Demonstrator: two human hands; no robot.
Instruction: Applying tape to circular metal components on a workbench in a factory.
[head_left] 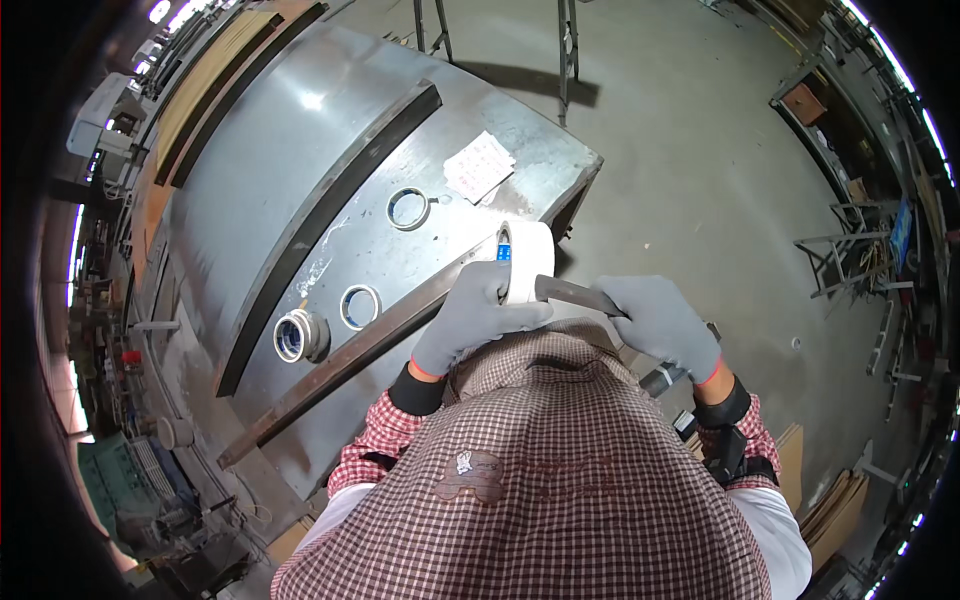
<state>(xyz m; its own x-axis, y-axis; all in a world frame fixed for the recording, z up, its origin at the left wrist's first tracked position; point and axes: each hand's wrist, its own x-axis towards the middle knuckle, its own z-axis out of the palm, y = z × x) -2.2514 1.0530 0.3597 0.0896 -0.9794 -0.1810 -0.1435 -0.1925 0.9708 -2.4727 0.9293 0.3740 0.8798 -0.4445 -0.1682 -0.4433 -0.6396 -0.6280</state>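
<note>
My left hand (468, 318), in a grey glove, is wrapped round a wide white roll of tape (532, 258) at the table's near right edge. My right hand (655, 318), gloved alike, grips one end of a short, dark, flat strip (578, 294). The strip's other end lies against the white roll; whether it is a tool or part of the roll I cannot tell. A long dark metal bar (340, 368) lies along the near side of the table, its right end running behind my left hand.
The metal-topped table (250, 160) carries a second long bar (330, 205), two thin tape rings (408, 208), stacked rolls (297, 337) and white papers (480, 166). Stand legs (567, 60) rise beyond it. At right stand a shelf (830, 110) and a metal frame (850, 245).
</note>
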